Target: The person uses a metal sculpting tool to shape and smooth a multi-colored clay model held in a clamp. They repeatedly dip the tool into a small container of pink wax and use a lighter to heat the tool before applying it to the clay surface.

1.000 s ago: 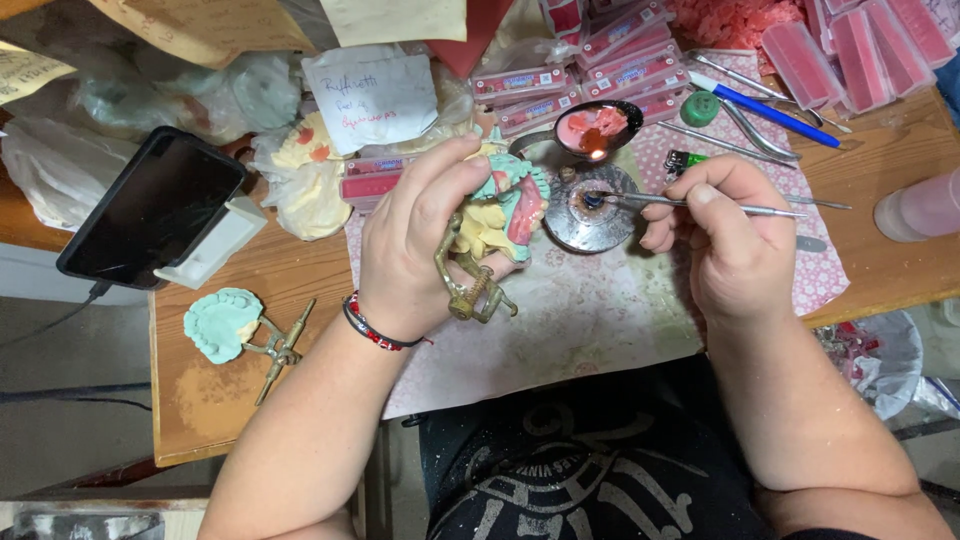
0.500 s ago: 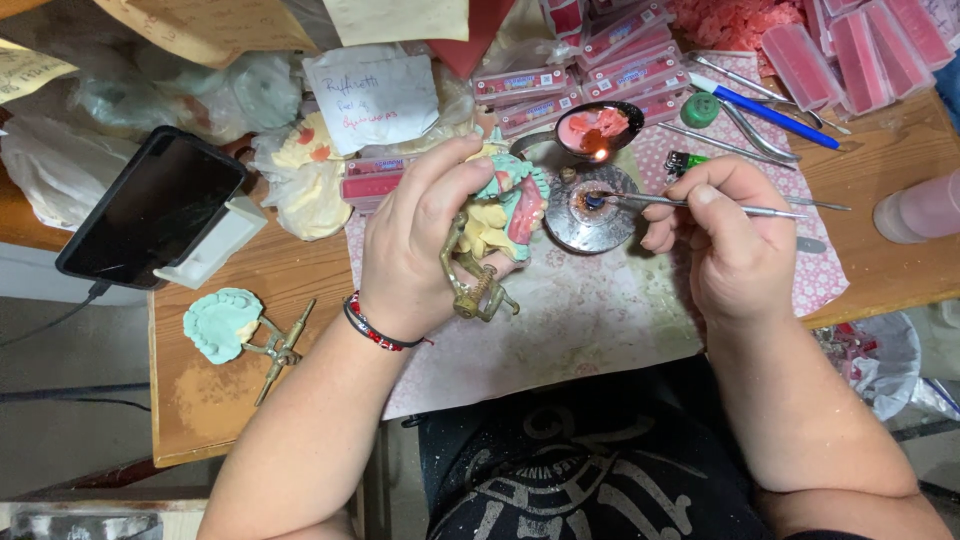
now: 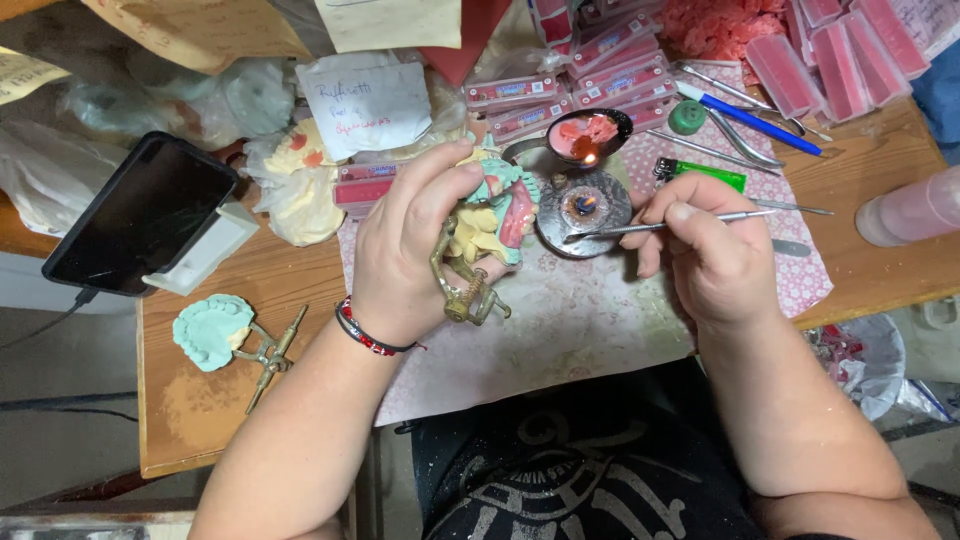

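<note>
My left hand [image 3: 410,250] grips a dental cast model [image 3: 497,210] of green, yellow and pink, mounted on a brass hinged frame [image 3: 468,295]. My right hand [image 3: 710,250] pinches a thin metal wax tool [image 3: 660,226], pointing left. Its tip lies at the rim of a small round burner [image 3: 585,207] with a lit flame, just right of the model. Behind the burner stands a dark spoon-like dish of melted pink wax [image 3: 588,133], also glowing.
A black phone [image 3: 140,212] leans on a white stand at the left. A second green cast on a brass frame [image 3: 225,335] lies on the wooden table [image 3: 190,410]. Pink wax boxes [image 3: 600,55], metal tools, a blue pen [image 3: 750,118] and a pink bottle [image 3: 915,210] crowd the back.
</note>
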